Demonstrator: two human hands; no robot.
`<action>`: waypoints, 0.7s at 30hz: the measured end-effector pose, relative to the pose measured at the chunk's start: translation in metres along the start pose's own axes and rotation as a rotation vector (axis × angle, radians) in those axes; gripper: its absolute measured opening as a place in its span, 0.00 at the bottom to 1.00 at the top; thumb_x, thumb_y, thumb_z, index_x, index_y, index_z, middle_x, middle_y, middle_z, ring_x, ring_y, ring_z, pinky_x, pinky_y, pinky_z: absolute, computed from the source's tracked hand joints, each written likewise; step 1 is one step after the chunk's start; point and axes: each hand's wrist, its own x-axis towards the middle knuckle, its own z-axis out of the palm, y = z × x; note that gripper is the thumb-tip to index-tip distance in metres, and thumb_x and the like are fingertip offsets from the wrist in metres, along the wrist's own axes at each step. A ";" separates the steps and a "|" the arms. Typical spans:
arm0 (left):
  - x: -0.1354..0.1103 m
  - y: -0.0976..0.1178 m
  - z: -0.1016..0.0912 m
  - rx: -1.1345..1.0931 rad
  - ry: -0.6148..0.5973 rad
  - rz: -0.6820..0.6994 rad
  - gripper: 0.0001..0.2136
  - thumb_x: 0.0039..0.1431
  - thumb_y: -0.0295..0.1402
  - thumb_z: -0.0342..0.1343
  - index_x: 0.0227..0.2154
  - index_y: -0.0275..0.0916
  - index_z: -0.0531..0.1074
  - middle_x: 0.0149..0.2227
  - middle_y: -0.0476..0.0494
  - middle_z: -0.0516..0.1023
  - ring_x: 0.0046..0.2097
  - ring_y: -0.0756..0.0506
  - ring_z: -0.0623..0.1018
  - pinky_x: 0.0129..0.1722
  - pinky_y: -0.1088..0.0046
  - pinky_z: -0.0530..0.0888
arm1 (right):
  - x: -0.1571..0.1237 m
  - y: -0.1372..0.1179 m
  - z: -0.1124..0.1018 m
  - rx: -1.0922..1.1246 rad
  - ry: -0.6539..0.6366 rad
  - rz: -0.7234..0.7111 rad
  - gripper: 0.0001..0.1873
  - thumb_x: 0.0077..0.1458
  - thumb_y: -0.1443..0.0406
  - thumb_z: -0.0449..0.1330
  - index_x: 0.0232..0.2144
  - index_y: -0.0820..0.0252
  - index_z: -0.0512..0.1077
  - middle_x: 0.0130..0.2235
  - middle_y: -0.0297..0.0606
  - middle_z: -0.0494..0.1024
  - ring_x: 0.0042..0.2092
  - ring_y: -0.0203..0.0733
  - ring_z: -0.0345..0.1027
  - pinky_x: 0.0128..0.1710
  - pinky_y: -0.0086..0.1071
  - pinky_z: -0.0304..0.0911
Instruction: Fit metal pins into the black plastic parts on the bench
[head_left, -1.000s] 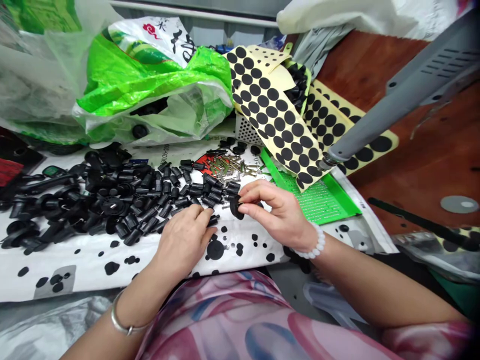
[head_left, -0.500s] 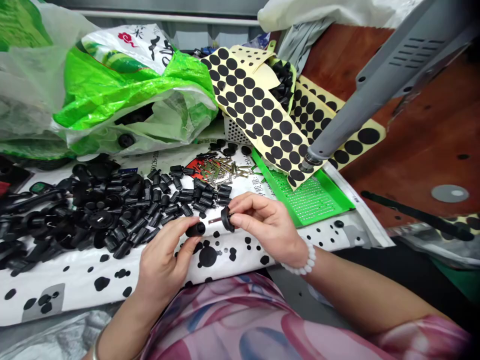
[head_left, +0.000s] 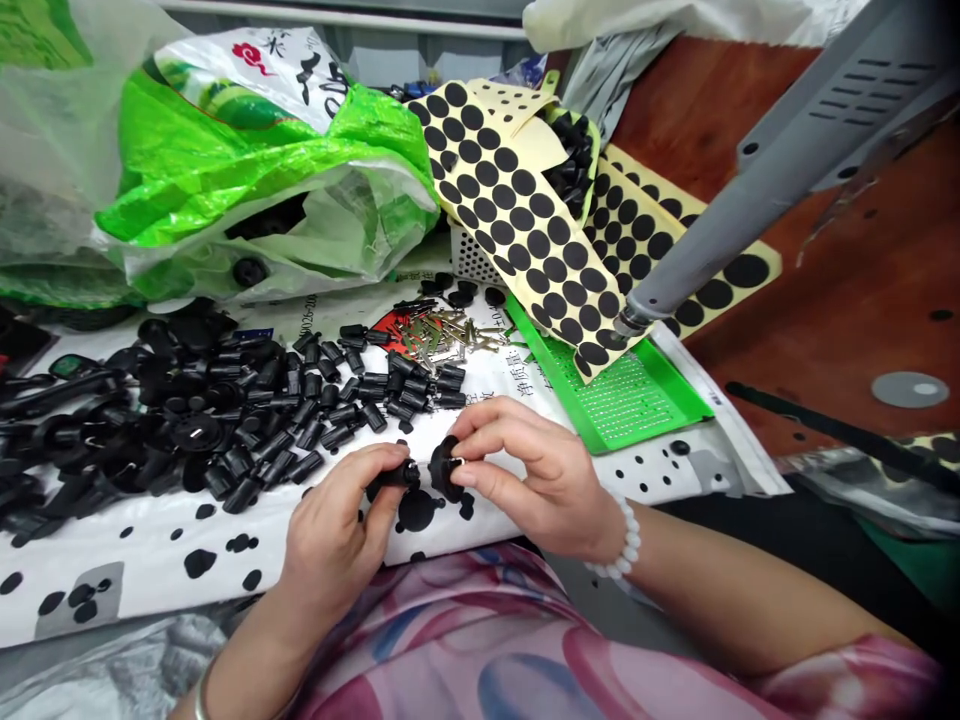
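My left hand [head_left: 334,525] pinches a small black plastic cylinder [head_left: 403,475] between thumb and fingers, its end facing right. Opposite it, my right hand [head_left: 529,475] grips a black round cap [head_left: 445,470] by the fingertips. A bit of bright metal shows at the cap beside my right fingers. Only a narrow gap appears between cylinder and cap; whether a metal pin bridges it, I cannot tell. Beyond my hands lie many loose black cylinders [head_left: 371,388] and a heap of metal pins [head_left: 435,338].
A pile of black plastic parts [head_left: 187,400] covers the left of the table. Farther back are a green and white bag [head_left: 277,170] and sheets of black round stickers [head_left: 502,185]. At right, a grey tool arm [head_left: 735,190] reaches over a green tray [head_left: 600,415].
Cylinder and cap have come closer together. The metal pin that stuck out from the cap toward the cylinder is now barely visible. The cap has turned a little, and both hands sit slightly lower.
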 end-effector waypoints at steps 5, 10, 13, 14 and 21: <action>0.005 0.011 -0.007 0.037 -0.022 0.068 0.07 0.59 0.27 0.50 0.40 0.39 0.67 0.37 0.45 0.81 0.39 0.47 0.81 0.40 0.76 0.76 | 0.003 0.002 0.005 -0.021 -0.069 -0.105 0.03 0.57 0.69 0.57 0.33 0.65 0.70 0.38 0.47 0.74 0.40 0.39 0.70 0.39 0.33 0.69; 0.012 0.007 -0.007 0.029 -0.051 0.024 0.09 0.59 0.30 0.50 0.43 0.40 0.69 0.38 0.46 0.81 0.37 0.46 0.81 0.37 0.75 0.77 | 0.011 0.005 0.005 -0.064 -0.123 -0.123 0.05 0.57 0.69 0.57 0.37 0.67 0.70 0.37 0.46 0.74 0.37 0.37 0.69 0.38 0.31 0.69; 0.013 0.000 -0.006 0.022 -0.050 0.050 0.12 0.60 0.30 0.49 0.45 0.40 0.70 0.41 0.45 0.80 0.40 0.46 0.80 0.41 0.73 0.76 | 0.015 0.007 0.003 -0.186 -0.210 -0.195 0.12 0.59 0.68 0.54 0.45 0.69 0.67 0.41 0.49 0.74 0.40 0.38 0.70 0.40 0.31 0.69; 0.012 -0.002 -0.006 0.020 -0.042 0.056 0.12 0.61 0.30 0.49 0.46 0.40 0.70 0.41 0.45 0.80 0.40 0.45 0.80 0.42 0.72 0.76 | 0.016 0.007 0.002 -0.236 -0.248 -0.224 0.14 0.60 0.66 0.54 0.47 0.70 0.66 0.42 0.50 0.74 0.42 0.39 0.70 0.41 0.32 0.70; 0.006 -0.005 -0.005 -0.014 -0.038 0.113 0.11 0.61 0.28 0.49 0.45 0.33 0.70 0.40 0.39 0.80 0.41 0.46 0.79 0.43 0.74 0.75 | 0.014 0.007 0.000 -0.524 -0.357 -0.373 0.19 0.62 0.59 0.51 0.48 0.68 0.67 0.40 0.48 0.77 0.41 0.44 0.72 0.39 0.36 0.71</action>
